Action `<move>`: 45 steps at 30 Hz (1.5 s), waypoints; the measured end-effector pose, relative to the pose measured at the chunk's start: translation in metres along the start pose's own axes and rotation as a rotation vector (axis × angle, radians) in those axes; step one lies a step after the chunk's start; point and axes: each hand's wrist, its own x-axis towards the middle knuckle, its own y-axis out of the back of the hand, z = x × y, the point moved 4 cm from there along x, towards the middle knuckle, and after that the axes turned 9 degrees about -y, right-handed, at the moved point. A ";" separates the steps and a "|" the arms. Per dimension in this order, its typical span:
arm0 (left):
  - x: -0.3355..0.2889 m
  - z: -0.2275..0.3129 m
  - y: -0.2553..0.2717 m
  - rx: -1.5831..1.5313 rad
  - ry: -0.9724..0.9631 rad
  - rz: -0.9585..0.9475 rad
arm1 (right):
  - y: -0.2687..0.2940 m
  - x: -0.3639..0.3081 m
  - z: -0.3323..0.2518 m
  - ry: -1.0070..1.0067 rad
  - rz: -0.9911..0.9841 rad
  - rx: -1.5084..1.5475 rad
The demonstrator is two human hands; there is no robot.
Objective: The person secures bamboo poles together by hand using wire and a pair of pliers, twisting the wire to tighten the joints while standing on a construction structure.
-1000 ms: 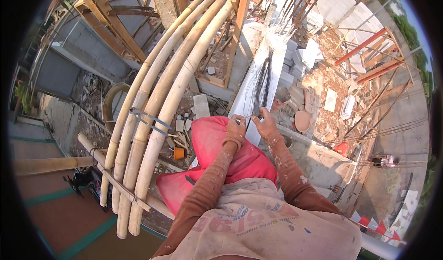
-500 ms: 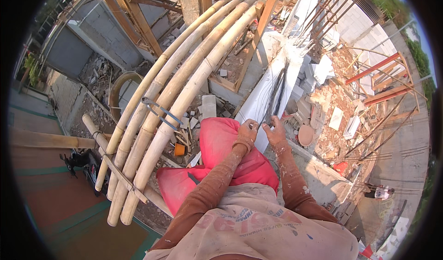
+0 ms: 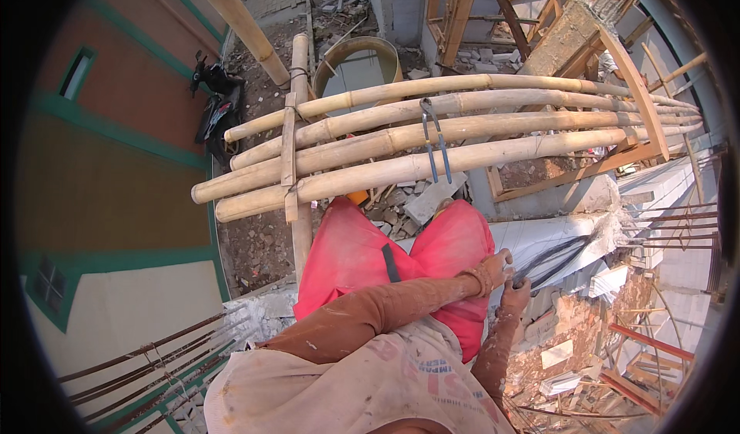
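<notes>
My left hand (image 3: pixel 492 270) is closed in a pinch beside my right knee, its wrist over the red trousers (image 3: pixel 339 249). Just below it, my right hand (image 3: pixel 515 297) is also closed, thumb and fingers together. A bundle of thin dark wire (image 3: pixel 556 258) lies loosely along a white concrete beam (image 3: pixel 509 237), and its near ends reach the fingertips of both hands. Which strands each hand grips is too fine to tell. A pair of pincers with blue handles (image 3: pixel 436 145) hangs over the bamboo poles (image 3: pixel 370 141) in front of me, untouched.
A short wooden crosspiece (image 3: pixel 289 145) is tied across the near pole ends. Beyond stands a round tub (image 3: pixel 358 72) of greyish liquid. Rusty rebar (image 3: pixel 671 230) sticks out at right and lower left. Broken blocks and rubble lie below. A motorcycle (image 3: pixel 218 102) is parked at left.
My view has swung to the left, so the poles now run across it and the wall at left shows more. Both hands stay close together at the wire ends.
</notes>
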 end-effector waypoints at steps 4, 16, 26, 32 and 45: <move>-0.017 0.038 0.035 -0.108 0.009 -0.066 | -0.015 0.000 0.004 -0.072 -0.120 -0.208; -0.064 0.065 0.078 -0.523 -0.289 0.106 | 0.012 -0.040 -0.081 -0.090 -0.371 1.031; -0.088 0.040 0.111 -0.366 -0.132 0.055 | -0.024 -0.061 -0.188 -0.102 -0.792 1.148; -0.099 0.004 0.129 -0.137 -0.105 0.014 | -0.042 -0.100 -0.228 0.064 -0.788 0.996; -0.071 0.015 0.210 -0.802 -0.185 0.126 | -0.030 -0.135 -0.252 0.573 -0.489 0.486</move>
